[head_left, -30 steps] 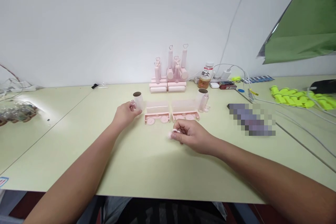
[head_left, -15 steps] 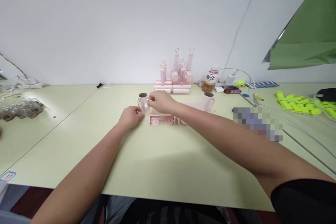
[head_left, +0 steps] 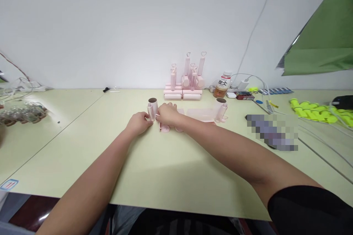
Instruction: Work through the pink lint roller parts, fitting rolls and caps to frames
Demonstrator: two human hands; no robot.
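My left hand (head_left: pixel 139 122) is closed, its fingertips at the lower part of an upright, clear pink handle (head_left: pixel 150 111). Just behind that handle stands a white lint-roller refill (head_left: pixel 153 105) with a cardboard core. Beside them my right hand (head_left: pixel 167 114) is closed with fingers pinched low; whatever it holds is mostly hidden. Under its wrist lie pink parts with a round disc (head_left: pixel 165 129), partly covered. To the right, a second refill (head_left: pixel 221 100) stands with another clear pink handle (head_left: pixel 221 112) leaning at it, near a flat translucent pink cover (head_left: pixel 200 114).
Pink lint rollers (head_left: pixel 192 94) and handles with heart-shaped loops (head_left: pixel 202 64) are grouped by the wall. Right of them are a drink bottle (head_left: pixel 223 85), cables and yellow-green pieces (head_left: pixel 313 110). A blurred-out object (head_left: pixel 271 132) lies nearer. Clear-wrapped items (head_left: pixel 23 112) sit far left.
My right hand has moved down and slightly right, lowering the small pale piece that showed in its fingers. My left hand stays by the handle. The whole view has shifted slightly.
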